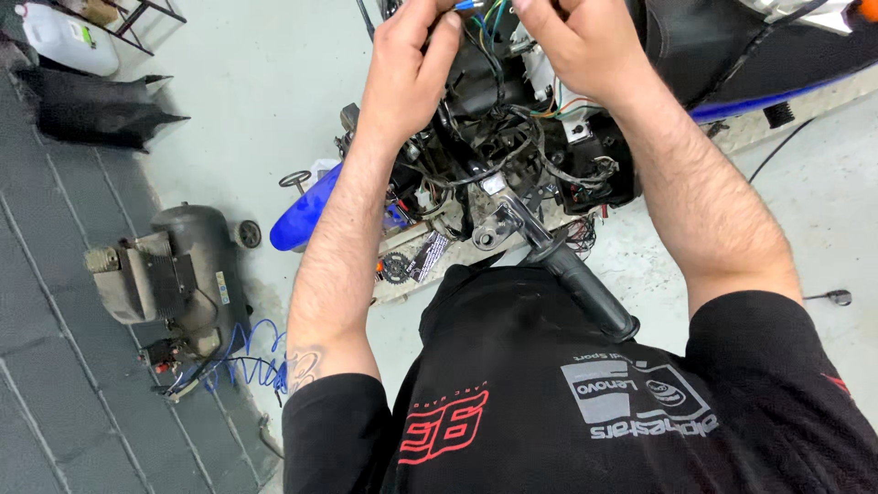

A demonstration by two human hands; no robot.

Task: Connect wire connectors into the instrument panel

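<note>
Both hands, left hand (412,69) and right hand (581,41), pinch coloured wires (489,18) above the stripped motorcycle's handlebar grip (585,288); an air compressor (169,270) sits on the floor.

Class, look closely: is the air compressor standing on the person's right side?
No, the air compressor stands on the floor beside the left arm, opposite the right hand.

A bundle of coloured wires (489,23), blue, green and orange among them, rises from the stripped front of a motorcycle (512,155) at the top edge of the view. A small blue connector (465,5) sits at the bundle's upper end. Below, black cables tangle over the exposed frame, and a black handlebar grip (590,293) slants down to the right.
</note>
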